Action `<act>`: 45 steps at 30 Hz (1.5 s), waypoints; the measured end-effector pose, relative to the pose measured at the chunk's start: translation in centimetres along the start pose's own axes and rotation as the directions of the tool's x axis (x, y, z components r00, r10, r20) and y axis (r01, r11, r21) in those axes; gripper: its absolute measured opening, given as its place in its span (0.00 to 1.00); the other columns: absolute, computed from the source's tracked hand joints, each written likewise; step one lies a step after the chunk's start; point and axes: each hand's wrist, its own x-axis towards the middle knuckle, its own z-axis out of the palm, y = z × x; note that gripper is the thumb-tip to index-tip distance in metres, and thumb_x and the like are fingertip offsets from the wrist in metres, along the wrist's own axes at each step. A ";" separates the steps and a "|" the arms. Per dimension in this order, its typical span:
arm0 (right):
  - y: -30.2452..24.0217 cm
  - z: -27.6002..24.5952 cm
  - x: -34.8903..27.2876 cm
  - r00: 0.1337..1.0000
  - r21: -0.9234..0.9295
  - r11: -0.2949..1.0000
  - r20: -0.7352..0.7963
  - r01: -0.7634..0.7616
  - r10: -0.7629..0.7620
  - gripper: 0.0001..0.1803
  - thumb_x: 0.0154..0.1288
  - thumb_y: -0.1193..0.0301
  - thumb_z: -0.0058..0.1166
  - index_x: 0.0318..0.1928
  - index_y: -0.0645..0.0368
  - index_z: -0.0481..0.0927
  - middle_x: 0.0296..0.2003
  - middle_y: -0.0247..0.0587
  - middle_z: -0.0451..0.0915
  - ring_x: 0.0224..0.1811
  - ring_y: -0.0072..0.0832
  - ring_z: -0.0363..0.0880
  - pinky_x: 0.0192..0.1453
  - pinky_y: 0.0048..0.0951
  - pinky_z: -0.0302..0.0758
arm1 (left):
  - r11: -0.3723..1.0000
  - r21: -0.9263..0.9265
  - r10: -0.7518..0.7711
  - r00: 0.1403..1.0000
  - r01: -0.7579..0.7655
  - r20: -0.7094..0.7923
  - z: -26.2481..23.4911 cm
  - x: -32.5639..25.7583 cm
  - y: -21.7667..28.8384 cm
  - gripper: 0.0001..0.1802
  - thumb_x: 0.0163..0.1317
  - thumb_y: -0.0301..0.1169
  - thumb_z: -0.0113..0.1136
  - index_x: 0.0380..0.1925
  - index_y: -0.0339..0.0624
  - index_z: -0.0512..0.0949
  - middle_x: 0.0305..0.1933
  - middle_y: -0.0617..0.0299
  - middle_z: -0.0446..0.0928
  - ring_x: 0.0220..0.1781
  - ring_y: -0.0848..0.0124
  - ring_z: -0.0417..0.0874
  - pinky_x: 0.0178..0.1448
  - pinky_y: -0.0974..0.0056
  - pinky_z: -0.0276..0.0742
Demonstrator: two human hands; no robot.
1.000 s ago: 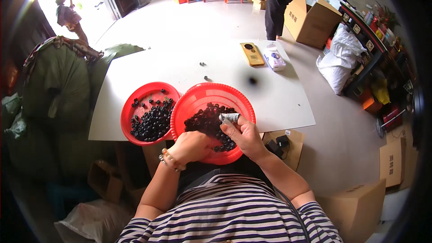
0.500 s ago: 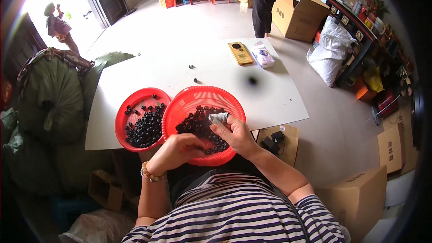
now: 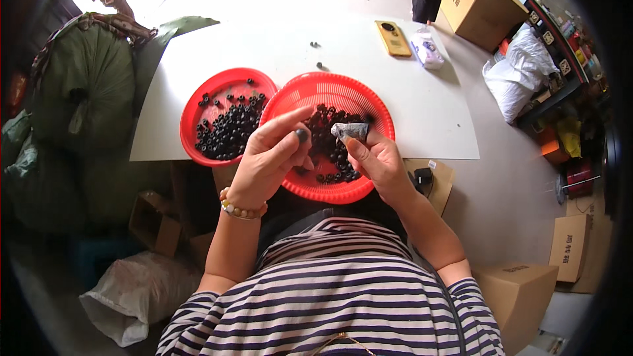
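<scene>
A red perforated basket [image 3: 379,102] tilts toward me at the table's near edge, with many small black ring-shaped parts [image 3: 326,118] in it. My left hand [image 3: 264,158] is raised over the basket's left side, pinching one small black part [image 3: 301,136] at the thumb tip. Over the basket's right side is my right hand [image 3: 382,161]. Its index finger wears a grey wrapping [image 3: 351,132], and the thumb presses against it; whether something small sits between them is hidden. Left of the basket, a red round tray [image 3: 189,122] contains more black parts.
On the white table [image 3: 217,46] lie a yellow phone [image 3: 393,38], a tissue pack [image 3: 427,51] and a few stray black parts. Large green sacks [image 3: 86,118] stand left. Cardboard boxes [image 3: 514,296] and a white sack [image 3: 517,72] are at right. A person stands beyond the table.
My left hand has risen out of the basket and now shows a small black part in its fingers. The whole view has shifted, with the table now higher up. My right hand keeps its pinch.
</scene>
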 end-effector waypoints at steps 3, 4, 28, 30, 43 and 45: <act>-1.2 1.2 -0.5 0.997 0.028 0.998 0.055 0.049 -0.051 0.12 0.61 0.71 0.47 0.44 0.61 0.71 0.30 0.26 0.72 0.32 0.10 0.67 0.36 0.14 0.66 | 0.997 -0.073 0.007 1.000 -0.005 0.027 -0.3 0.1 -0.8 0.15 0.58 0.30 0.52 0.44 0.36 0.67 0.30 0.63 0.69 0.29 0.78 0.70 0.31 0.72 0.74; -1.4 1.4 -0.6 0.996 0.029 0.998 0.071 0.056 -0.058 0.12 0.60 0.72 0.48 0.44 0.61 0.71 0.33 0.28 0.73 0.35 0.11 0.68 0.40 0.15 0.67 | 0.991 -0.130 0.017 1.000 -0.015 0.014 -0.5 0.1 -1.3 0.12 0.57 0.28 0.52 0.40 0.37 0.68 0.29 0.63 0.70 0.26 0.79 0.70 0.32 0.72 0.74; -1.9 2.6 -0.7 0.986 -0.151 0.978 0.104 0.143 -0.128 0.14 0.57 0.74 0.51 0.44 0.65 0.70 0.35 0.36 0.76 0.38 0.15 0.71 0.44 0.20 0.69 | 0.972 -0.227 0.046 0.998 -0.054 -0.040 -0.1 -0.2 -2.0 0.05 0.54 0.22 0.55 0.32 0.37 0.72 0.35 0.61 0.73 0.33 0.75 0.77 0.36 0.70 0.77; -1.8 2.5 -0.7 0.987 -0.162 0.977 0.109 0.136 -0.120 0.14 0.57 0.74 0.51 0.44 0.65 0.70 0.35 0.36 0.76 0.39 0.15 0.71 0.45 0.19 0.69 | 0.975 -0.213 0.059 0.998 -0.065 -0.033 -0.2 -0.2 -2.1 0.05 0.54 0.23 0.55 0.31 0.38 0.72 0.34 0.61 0.74 0.33 0.75 0.77 0.36 0.71 0.77; -0.6 3.1 -0.9 0.986 -0.011 0.988 0.050 0.157 -0.156 0.12 0.59 0.76 0.48 0.44 0.64 0.70 0.36 0.33 0.75 0.39 0.14 0.69 0.46 0.18 0.68 | 0.984 -0.149 0.088 0.994 -0.096 -0.058 0.0 -0.2 -2.5 0.02 0.54 0.23 0.55 0.28 0.39 0.72 0.31 0.62 0.72 0.30 0.77 0.74 0.34 0.74 0.73; -0.5 3.2 -0.9 0.983 0.003 0.984 0.041 0.178 -0.178 0.12 0.59 0.76 0.48 0.44 0.64 0.71 0.36 0.33 0.75 0.39 0.14 0.69 0.46 0.18 0.68 | 0.976 -0.190 0.102 0.994 -0.107 -0.036 -0.2 -0.1 -2.7 0.02 0.54 0.23 0.55 0.27 0.40 0.72 0.31 0.62 0.72 0.31 0.76 0.74 0.34 0.73 0.73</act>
